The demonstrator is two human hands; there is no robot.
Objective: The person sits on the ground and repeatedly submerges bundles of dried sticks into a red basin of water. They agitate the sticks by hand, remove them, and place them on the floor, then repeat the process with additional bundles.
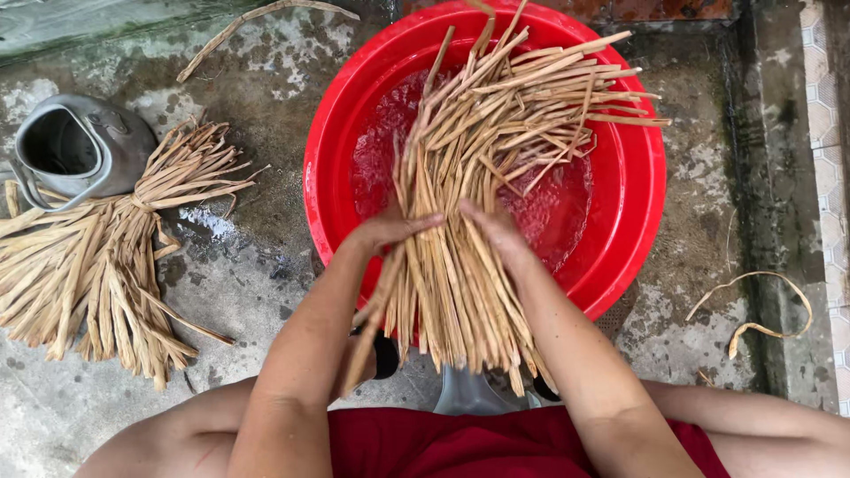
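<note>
Gripping from either side, the left hand (390,230) and right hand (496,232) squeeze a bundle of long, pale tan, damp strips (469,204), fanning over the red basin (637,177) of water on wet concrete.

No packages, labels, signs or screens appear in view.

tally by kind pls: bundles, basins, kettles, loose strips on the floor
Dried-strip bundles: 2, the held bundle and the floor bundle
Red basin: 1
Metal kettle: 1
Loose strips: 2, top strip and curled strip
Total: 6
</note>
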